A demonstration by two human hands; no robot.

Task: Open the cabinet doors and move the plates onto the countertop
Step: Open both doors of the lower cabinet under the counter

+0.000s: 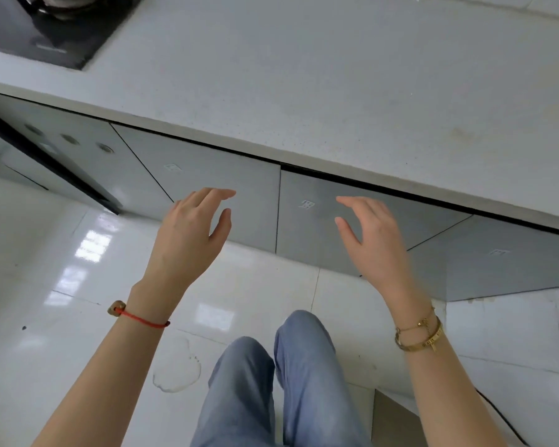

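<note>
Two grey glossy cabinet doors sit shut under the white countertop (pixel 304 91). The left door (pixel 255 201) and the right door (pixel 317 240) meet at a thin vertical seam. My left hand (pixel 191 233) hovers in front of the left door, fingers spread and empty. My right hand (pixel 371 233) hovers before the right door, also open and holding nothing. Neither hand touches a door. No plates are visible; the cabinet's inside is hidden.
A black gas hob (pixel 46 27) sits on the countertop at the far left. More grey doors (pixel 504 262) run along to the right, and a panel with round knobs (pixel 68 138) to the left. My legs in blue jeans (pixel 271 382) stand on glossy white floor tiles (pixel 62 285).
</note>
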